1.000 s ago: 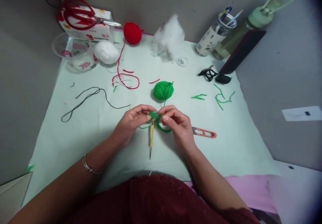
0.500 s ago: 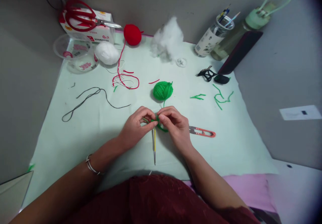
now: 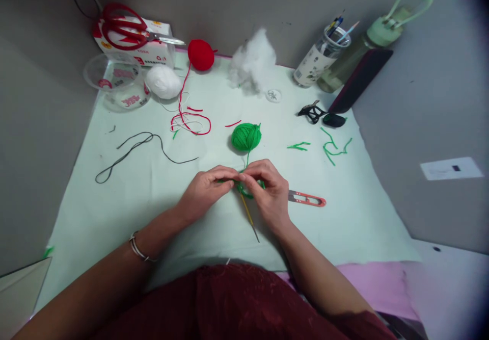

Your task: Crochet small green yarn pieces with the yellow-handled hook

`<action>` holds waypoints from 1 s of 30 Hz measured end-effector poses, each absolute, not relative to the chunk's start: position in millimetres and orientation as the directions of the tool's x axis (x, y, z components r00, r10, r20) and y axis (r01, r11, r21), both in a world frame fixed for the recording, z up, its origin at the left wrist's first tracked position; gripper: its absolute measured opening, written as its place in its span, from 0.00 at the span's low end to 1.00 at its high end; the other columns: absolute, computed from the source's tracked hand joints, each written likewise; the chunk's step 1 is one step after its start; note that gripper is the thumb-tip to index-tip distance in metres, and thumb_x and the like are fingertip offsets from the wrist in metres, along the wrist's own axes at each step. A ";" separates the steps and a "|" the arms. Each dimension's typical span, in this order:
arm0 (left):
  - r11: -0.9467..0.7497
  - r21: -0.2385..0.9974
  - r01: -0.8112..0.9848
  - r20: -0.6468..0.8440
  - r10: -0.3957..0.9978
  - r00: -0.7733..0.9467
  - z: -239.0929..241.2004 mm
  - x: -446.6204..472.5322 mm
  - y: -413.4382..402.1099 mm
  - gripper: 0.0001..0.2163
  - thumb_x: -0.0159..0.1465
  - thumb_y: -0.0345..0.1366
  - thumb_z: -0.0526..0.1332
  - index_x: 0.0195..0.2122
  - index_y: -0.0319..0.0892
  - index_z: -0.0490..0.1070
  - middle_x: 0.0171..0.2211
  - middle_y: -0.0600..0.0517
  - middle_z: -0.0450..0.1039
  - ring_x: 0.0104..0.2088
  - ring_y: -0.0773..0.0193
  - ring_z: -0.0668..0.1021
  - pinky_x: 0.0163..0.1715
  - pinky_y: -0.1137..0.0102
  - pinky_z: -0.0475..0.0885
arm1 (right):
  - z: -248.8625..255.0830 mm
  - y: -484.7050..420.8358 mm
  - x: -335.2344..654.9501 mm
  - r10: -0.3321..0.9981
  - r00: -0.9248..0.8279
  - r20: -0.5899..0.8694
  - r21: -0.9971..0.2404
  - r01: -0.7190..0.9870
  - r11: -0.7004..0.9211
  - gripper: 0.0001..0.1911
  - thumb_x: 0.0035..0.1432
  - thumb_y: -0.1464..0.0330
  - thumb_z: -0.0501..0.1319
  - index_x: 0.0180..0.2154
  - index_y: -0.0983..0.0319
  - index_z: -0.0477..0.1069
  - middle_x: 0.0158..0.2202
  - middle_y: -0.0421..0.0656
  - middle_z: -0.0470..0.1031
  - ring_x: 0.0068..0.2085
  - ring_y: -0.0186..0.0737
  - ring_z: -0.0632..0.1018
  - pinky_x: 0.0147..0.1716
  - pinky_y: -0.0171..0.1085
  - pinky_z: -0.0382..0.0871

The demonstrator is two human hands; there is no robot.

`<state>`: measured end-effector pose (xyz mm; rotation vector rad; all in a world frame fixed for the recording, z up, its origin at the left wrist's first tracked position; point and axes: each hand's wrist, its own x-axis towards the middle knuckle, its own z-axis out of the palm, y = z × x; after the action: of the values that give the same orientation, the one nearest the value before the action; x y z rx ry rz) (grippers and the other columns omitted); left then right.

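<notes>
My left hand (image 3: pixel 208 189) and my right hand (image 3: pixel 269 192) meet fingertip to fingertip, both closed in a pinch on green yarn (image 3: pixel 247 193). A loop of this yarn shows below and between the fingers, partly covered by my right hand. From under the fingertips a yellow crochet hook (image 3: pixel 249 212) slants down to the right; its upper end is hidden, and I cannot tell which hand steadies it. A strand leads from the hands up to a green yarn ball (image 3: pixel 246 137) just beyond. Orange thread snips (image 3: pixel 308 199) lie right of my right hand.
At the back are red scissors (image 3: pixel 126 29) on a box, a plastic tub (image 3: pixel 126 98), a white yarn ball (image 3: pixel 164 81), a red yarn ball (image 3: pixel 201 55), white stuffing (image 3: pixel 254 59), a pen jar (image 3: pixel 319 62) and a bottle (image 3: pixel 384 30). Green scraps (image 3: pixel 332 150) and black cord (image 3: pixel 139 149) lie nearer.
The hook's lower end has swung to the right, from pointing straight down to slanting. My fingertips have come closer together, and more of the green loop shows beside my right hand.
</notes>
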<state>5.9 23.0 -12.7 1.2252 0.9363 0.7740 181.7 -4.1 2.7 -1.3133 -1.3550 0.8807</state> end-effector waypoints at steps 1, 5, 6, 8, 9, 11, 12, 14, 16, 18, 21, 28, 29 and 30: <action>0.212 0.977 -0.003 -0.190 0.881 0.432 -12.7 5.0 23.6 0.08 0.65 0.39 0.67 0.39 0.44 0.85 0.48 0.45 0.82 0.53 0.53 0.80 0.59 0.59 0.71 | 2.6 -6.0 180.7 0.976 0.062 0.211 -0.940 0.287 0.185 0.05 0.62 0.68 0.69 0.32 0.54 0.81 0.35 0.43 0.76 0.37 0.41 0.75 0.37 0.42 0.69; 0.388 0.910 -0.148 -0.297 0.857 0.421 -15.6 4.3 25.5 0.12 0.65 0.46 0.69 0.38 0.43 0.85 0.45 0.46 0.84 0.49 0.53 0.81 0.57 0.58 0.72 | 0.4 -10.8 179.8 0.923 -0.145 0.356 -0.803 0.459 0.382 0.09 0.66 0.71 0.63 0.40 0.53 0.81 0.40 0.46 0.78 0.39 0.42 0.78 0.38 0.42 0.73; 0.427 0.885 -0.184 -0.325 0.851 0.413 -16.5 4.7 26.0 0.12 0.63 0.47 0.71 0.38 0.43 0.85 0.44 0.46 0.84 0.47 0.54 0.82 0.56 0.59 0.73 | -0.3 -10.9 180.4 0.906 -0.189 0.380 -0.762 0.491 0.422 0.10 0.67 0.73 0.61 0.42 0.53 0.81 0.41 0.47 0.78 0.39 0.42 0.78 0.38 0.42 0.73; 0.478 0.849 -0.225 -0.369 0.842 0.394 -17.8 5.7 27.2 0.13 0.59 0.47 0.74 0.37 0.42 0.85 0.42 0.46 0.84 0.44 0.56 0.82 0.53 0.60 0.74 | -1.5 -10.2 181.9 0.871 -0.252 0.422 -0.686 0.540 0.488 0.13 0.68 0.74 0.59 0.44 0.54 0.80 0.42 0.47 0.79 0.41 0.41 0.80 0.38 0.40 0.75; 0.490 0.839 -0.236 -0.381 0.839 0.388 -17.9 6.1 27.8 0.13 0.58 0.46 0.75 0.36 0.41 0.85 0.42 0.46 0.84 0.44 0.57 0.81 0.52 0.61 0.74 | -2.1 -9.7 182.7 0.854 -0.270 0.445 -0.650 0.559 0.515 0.13 0.68 0.75 0.59 0.45 0.54 0.79 0.43 0.47 0.80 0.42 0.41 0.80 0.39 0.39 0.76; 0.500 0.830 -0.248 -0.390 0.837 0.383 -17.0 6.8 28.8 0.13 0.56 0.45 0.77 0.34 0.40 0.84 0.43 0.46 0.84 0.42 0.59 0.81 0.50 0.63 0.74 | -3.4 -8.8 183.6 0.825 -0.274 0.495 -0.592 0.589 0.550 0.11 0.69 0.75 0.60 0.46 0.56 0.79 0.42 0.46 0.80 0.42 0.40 0.81 0.38 0.38 0.78; 0.503 0.827 -0.253 -0.392 0.836 0.383 -16.3 7.1 28.9 0.13 0.55 0.45 0.77 0.33 0.40 0.83 0.43 0.46 0.84 0.41 0.60 0.81 0.49 0.64 0.75 | -4.1 -8.5 183.8 0.816 -0.264 0.515 -0.574 0.600 0.557 0.10 0.69 0.74 0.60 0.45 0.57 0.78 0.41 0.46 0.79 0.41 0.39 0.81 0.37 0.37 0.78; 0.506 0.823 -0.260 -0.396 0.837 0.377 -14.7 7.6 28.5 0.13 0.55 0.43 0.77 0.31 0.39 0.81 0.43 0.46 0.84 0.39 0.62 0.81 0.47 0.65 0.75 | -5.3 -7.9 183.7 0.811 -0.242 0.533 -0.562 0.615 0.553 0.08 0.68 0.74 0.62 0.45 0.58 0.78 0.40 0.46 0.79 0.39 0.38 0.81 0.36 0.36 0.78; 0.493 0.828 -0.269 -0.387 0.848 0.361 -13.7 8.1 27.5 0.13 0.56 0.42 0.76 0.31 0.39 0.78 0.43 0.47 0.83 0.37 0.64 0.80 0.45 0.67 0.76 | -6.1 -7.3 183.1 0.816 -0.229 0.531 -0.569 0.617 0.544 0.08 0.68 0.74 0.62 0.44 0.58 0.78 0.40 0.46 0.78 0.39 0.38 0.81 0.36 0.36 0.79; 0.463 0.844 -0.271 -0.360 0.863 0.353 -13.6 8.4 26.5 0.13 0.57 0.41 0.76 0.32 0.39 0.76 0.42 0.48 0.83 0.37 0.65 0.80 0.44 0.68 0.76 | -6.8 -6.4 182.4 0.819 -0.228 0.527 -0.577 0.612 0.541 0.07 0.68 0.74 0.62 0.44 0.58 0.77 0.40 0.46 0.78 0.40 0.39 0.82 0.38 0.37 0.79; 0.420 0.871 -0.254 -0.318 0.877 0.359 -14.9 8.4 25.7 0.12 0.58 0.40 0.75 0.34 0.39 0.75 0.40 0.49 0.82 0.39 0.65 0.81 0.45 0.69 0.77 | -8.0 -5.2 181.4 0.824 -0.231 0.517 -0.583 0.610 0.537 0.09 0.69 0.75 0.60 0.46 0.59 0.76 0.41 0.47 0.78 0.41 0.39 0.82 0.40 0.38 0.80; 0.274 0.954 -0.125 -0.220 0.917 0.332 -19.3 10.3 22.0 0.09 0.64 0.39 0.69 0.37 0.40 0.74 0.37 0.50 0.79 0.37 0.63 0.82 0.43 0.66 0.79 | -9.4 -4.1 180.2 0.935 -0.083 0.345 -0.778 0.532 0.334 0.07 0.67 0.75 0.61 0.40 0.58 0.76 0.38 0.44 0.78 0.39 0.38 0.80 0.37 0.36 0.77; 0.233 0.968 -0.090 -0.193 0.926 0.324 -19.9 10.7 21.2 0.07 0.64 0.38 0.68 0.38 0.41 0.74 0.36 0.51 0.79 0.37 0.63 0.82 0.43 0.66 0.79 | -8.9 -3.9 179.8 0.953 -0.057 0.297 -0.822 0.492 0.286 0.07 0.66 0.74 0.62 0.38 0.58 0.77 0.37 0.43 0.78 0.38 0.37 0.80 0.37 0.36 0.77; 0.187 0.981 -0.050 -0.162 0.935 0.317 -20.5 11.0 20.5 0.06 0.65 0.37 0.67 0.38 0.41 0.74 0.36 0.51 0.79 0.36 0.64 0.82 0.41 0.67 0.79 | -8.3 -3.6 179.5 0.968 -0.033 0.250 -0.860 0.452 0.237 0.06 0.65 0.74 0.62 0.37 0.58 0.77 0.37 0.43 0.78 0.38 0.37 0.80 0.36 0.36 0.76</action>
<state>11.0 20.5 -20.5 1.1568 0.9991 0.8871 179.5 -3.6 -8.3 -1.3482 -1.6299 0.7372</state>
